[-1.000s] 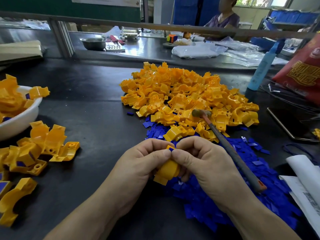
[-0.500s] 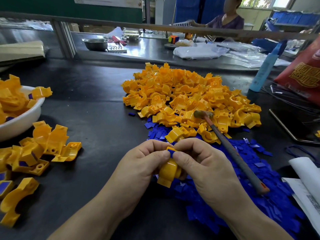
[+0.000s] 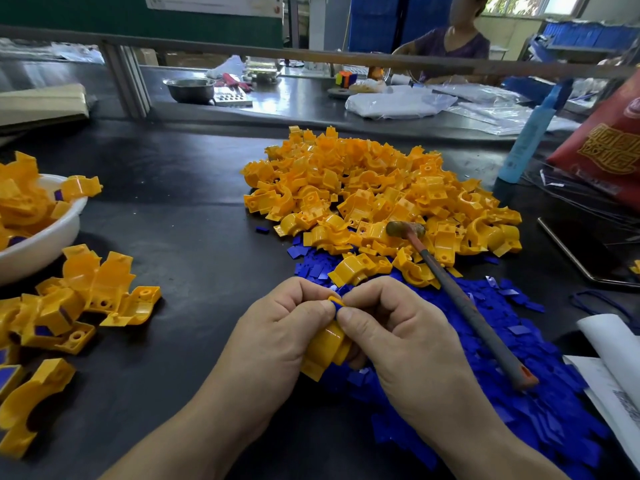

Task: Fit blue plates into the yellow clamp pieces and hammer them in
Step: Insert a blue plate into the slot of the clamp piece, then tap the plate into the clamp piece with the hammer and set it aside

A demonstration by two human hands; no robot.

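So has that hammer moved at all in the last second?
No. The hammer lies where it was, head against the near edge of the yellow clamp pile, handle across the blue plates.

Worn on the head, wide-angle, facing forward and down over the dark table [image 3: 194,216]. Very near the left hand [image 3: 277,337] and right hand [image 3: 412,344], low in centre.

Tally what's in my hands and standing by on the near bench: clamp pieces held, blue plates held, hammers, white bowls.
clamp pieces held: 1
blue plates held: 1
hammers: 1
white bowls: 1
total: 4
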